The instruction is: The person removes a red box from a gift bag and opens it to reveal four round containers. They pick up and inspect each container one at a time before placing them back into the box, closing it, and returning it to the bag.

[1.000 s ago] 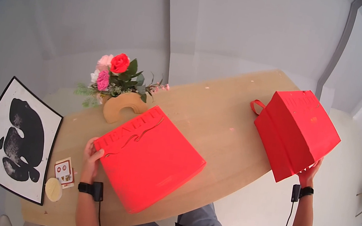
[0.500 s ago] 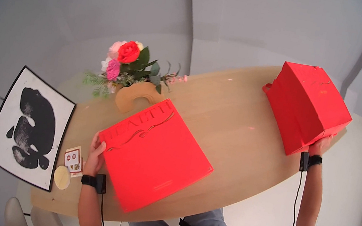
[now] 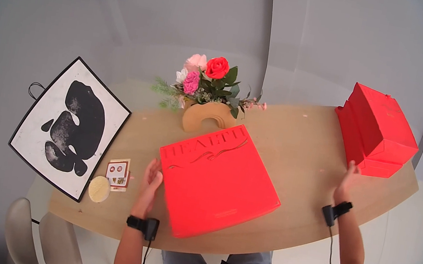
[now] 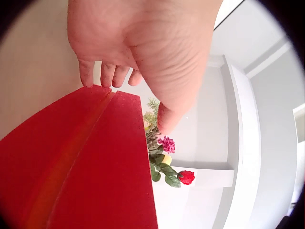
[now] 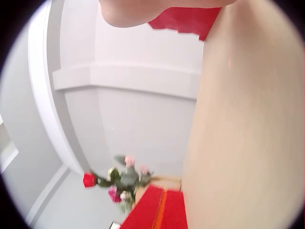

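A flat red box (image 3: 219, 184) with raised "HEALTH" lettering lies on the table in front of the person. At its left side is the left hand (image 3: 148, 186), fingers extended. In the left wrist view, the fingertips (image 4: 108, 82) are right at the end of the box (image 4: 119, 157), which has an orange seam along its side. A red paper bag (image 3: 378, 133) lies tipped over at the table's right end. The right hand (image 3: 346, 184) is just in front of the bag's near lower corner, fingers loosely extended and holding nothing.
Behind the box stands a flower arrangement (image 3: 209, 81) in an arch-shaped tan vase (image 3: 200, 117). A framed black-and-white print (image 3: 73, 130) leans at the left, near small cards (image 3: 118, 172) and a round cream disc (image 3: 99, 189). Chairs (image 3: 56, 240) stand below the table (image 3: 305, 143).
The right hand has let go of the red bag, now set down at the table's right end, and drawn back toward the person. The left hand's thumb has come off the box. The head view has shifted.
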The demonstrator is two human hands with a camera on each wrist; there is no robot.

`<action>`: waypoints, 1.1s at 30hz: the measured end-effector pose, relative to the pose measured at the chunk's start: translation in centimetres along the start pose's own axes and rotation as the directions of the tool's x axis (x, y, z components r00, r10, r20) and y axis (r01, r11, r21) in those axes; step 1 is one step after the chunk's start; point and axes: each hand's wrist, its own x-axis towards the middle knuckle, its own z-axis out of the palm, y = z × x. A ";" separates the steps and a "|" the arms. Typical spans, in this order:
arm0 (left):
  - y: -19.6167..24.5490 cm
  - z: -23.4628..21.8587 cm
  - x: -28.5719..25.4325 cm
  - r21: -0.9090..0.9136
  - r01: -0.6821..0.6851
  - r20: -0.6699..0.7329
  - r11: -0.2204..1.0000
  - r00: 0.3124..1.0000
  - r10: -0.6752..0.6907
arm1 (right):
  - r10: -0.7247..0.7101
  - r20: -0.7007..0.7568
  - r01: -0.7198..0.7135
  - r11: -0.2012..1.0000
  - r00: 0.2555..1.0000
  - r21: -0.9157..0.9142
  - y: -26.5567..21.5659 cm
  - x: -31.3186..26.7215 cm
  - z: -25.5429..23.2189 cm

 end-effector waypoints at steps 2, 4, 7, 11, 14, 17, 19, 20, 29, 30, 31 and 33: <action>-0.9 0.9 -2.1 -0.131 0.028 0.087 0.991 0.996 -0.016 | 0.020 0.270 -0.077 0.976 0.963 0.202 -1.1 -8.3 2.1; -0.3 2.2 -3.4 -0.264 0.074 0.166 0.962 0.986 -0.031 | 0.040 0.552 -0.247 0.919 0.833 0.307 -3.0 -14.8 4.3; 0.4 3.1 -3.9 -0.266 0.143 0.214 0.953 0.973 -0.086 | 0.128 0.821 -0.458 0.871 0.557 0.175 -6.8 -20.8 6.9; -0.7 2.6 -3.3 -0.198 0.112 0.236 0.974 0.970 -0.064 | 0.132 0.940 -0.576 0.813 0.313 0.078 -12.0 -25.5 7.1; -0.8 2.2 -2.5 -0.188 0.093 0.217 0.978 0.975 -0.051 | 0.074 0.993 -0.613 0.790 0.089 -0.003 -13.7 -26.5 6.3; -6.6 -0.2 0.3 -0.228 0.207 0.251 0.951 0.957 -0.148 | 0.214 0.967 -0.566 0.818 0.139 -0.100 -14.7 -28.6 5.5; -7.6 -0.7 0.8 -0.269 0.351 0.306 0.897 0.914 -0.265 | 0.292 0.935 -0.503 0.850 0.199 -0.159 -15.0 -29.5 5.0; -8.2 -0.9 1.0 -0.265 0.330 0.293 0.906 0.923 -0.251 | 0.301 0.932 -0.506 0.847 0.201 -0.164 -15.1 -29.7 4.9; -2.8 1.8 -0.9 -0.226 0.157 0.131 0.961 0.983 -0.129 | 0.230 0.957 -0.608 0.790 0.174 -0.079 -14.8 -30.0 3.9; -2.8 1.8 -1.0 -0.220 0.152 0.075 0.964 0.988 -0.138 | 0.238 0.957 -0.585 0.805 0.164 -0.100 -15.1 -29.9 4.0; -2.8 1.8 -1.2 -0.213 0.147 0.020 0.966 0.989 -0.147 | 0.243 0.958 -0.560 0.820 0.153 -0.119 -15.3 -29.9 4.0; -1.8 1.3 -2.4 -0.301 0.427 0.217 0.853 0.901 -0.375 | 0.237 0.962 -0.541 0.832 0.139 -0.127 -15.3 -29.6 3.8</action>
